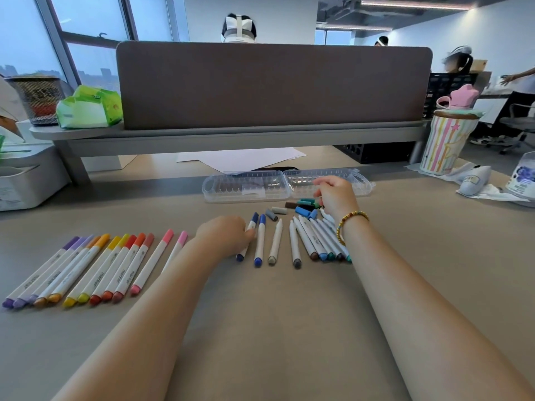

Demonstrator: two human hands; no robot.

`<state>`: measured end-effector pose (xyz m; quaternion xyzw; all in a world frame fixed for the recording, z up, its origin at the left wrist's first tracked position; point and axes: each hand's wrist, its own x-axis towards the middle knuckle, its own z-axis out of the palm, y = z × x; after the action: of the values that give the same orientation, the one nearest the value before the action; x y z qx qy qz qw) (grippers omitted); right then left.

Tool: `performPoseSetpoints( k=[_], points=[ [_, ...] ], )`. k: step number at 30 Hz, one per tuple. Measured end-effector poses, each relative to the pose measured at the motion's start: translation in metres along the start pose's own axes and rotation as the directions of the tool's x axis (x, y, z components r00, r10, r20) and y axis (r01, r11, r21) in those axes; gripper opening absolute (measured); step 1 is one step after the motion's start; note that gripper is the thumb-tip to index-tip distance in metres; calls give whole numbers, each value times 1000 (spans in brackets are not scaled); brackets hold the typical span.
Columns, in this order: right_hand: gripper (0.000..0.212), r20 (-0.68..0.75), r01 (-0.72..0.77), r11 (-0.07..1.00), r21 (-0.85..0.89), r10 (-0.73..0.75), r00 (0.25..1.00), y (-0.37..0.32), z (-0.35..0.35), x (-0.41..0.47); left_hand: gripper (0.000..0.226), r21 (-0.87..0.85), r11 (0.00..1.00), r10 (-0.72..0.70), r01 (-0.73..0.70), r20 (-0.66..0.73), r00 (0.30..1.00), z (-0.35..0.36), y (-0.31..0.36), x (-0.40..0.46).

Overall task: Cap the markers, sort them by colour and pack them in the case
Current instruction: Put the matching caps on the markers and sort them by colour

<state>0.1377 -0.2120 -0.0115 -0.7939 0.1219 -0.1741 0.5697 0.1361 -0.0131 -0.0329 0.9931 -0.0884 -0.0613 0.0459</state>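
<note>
Several capped markers (86, 264) in purple, orange, yellow, red and pink lie in a row at the left of the desk. My left hand (224, 235) grips a dark blue capped marker (248, 235). Beside it lie a blue capped marker (260, 241) and several uncapped markers (312, 240) fanned out. My right hand (335, 195) has its fingers curled down on the pile of loose caps (304, 206); what it holds is hidden. Two grey caps (275, 212) lie apart. The clear plastic case (249, 185) lies open behind them.
A grey desk divider (272, 85) on a shelf stands at the back. White paper (243, 157) lies under it. A striped cup (445, 140) and cloth are at the right, a white box (23, 175) at the left. Other people sit beyond.
</note>
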Motion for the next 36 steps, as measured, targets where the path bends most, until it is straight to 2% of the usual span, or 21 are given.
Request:
performPoseSetpoints(
  k=[5,8,10,12,15,18,22,25,29,32,36],
  points=[
    [28,77,90,984,-152,-79,994,4,-4,-7,34,4,1000,14,-14,-173,985,-4,4,-5],
    [28,73,84,980,-182,-72,995,6,-15,-8,24,-59,994,76,-97,-293,953,-8,15,-5],
    [29,61,67,978,-198,-56,997,8,-23,-9,22,-73,985,131,-156,-265,955,-10,26,-3],
    [28,78,46,971,-235,-29,997,10,-27,-10,22,-32,985,163,-171,-171,972,-10,38,-1],
    [24,190,60,946,-319,2,982,4,-29,-9,25,3,991,137,-137,-90,986,-8,52,3],
    [24,272,115,921,-372,-11,962,-4,-28,-5,21,-39,992,113,-118,-112,987,-8,61,5],
    [23,261,95,916,-389,11,965,-5,-36,2,19,-116,973,175,-198,-186,967,-11,72,5],
    [21,272,61,904,-423,62,960,-3,-46,3,21,-130,966,205,-222,-137,969,-12,82,9],
    [17,279,24,885,-464,120,953,-5,-62,3,23,-64,976,205,-209,-62,977,-9,87,15],
    [17,280,35,809,-587,161,946,-7,-71,6,24,-32,976,213,-215,-46,976,-7,88,18],
    [22,288,59,649,-759,253,924,0,-67,7,29,-28,975,221,-221,-17,975,-5,91,20]
  ],
)
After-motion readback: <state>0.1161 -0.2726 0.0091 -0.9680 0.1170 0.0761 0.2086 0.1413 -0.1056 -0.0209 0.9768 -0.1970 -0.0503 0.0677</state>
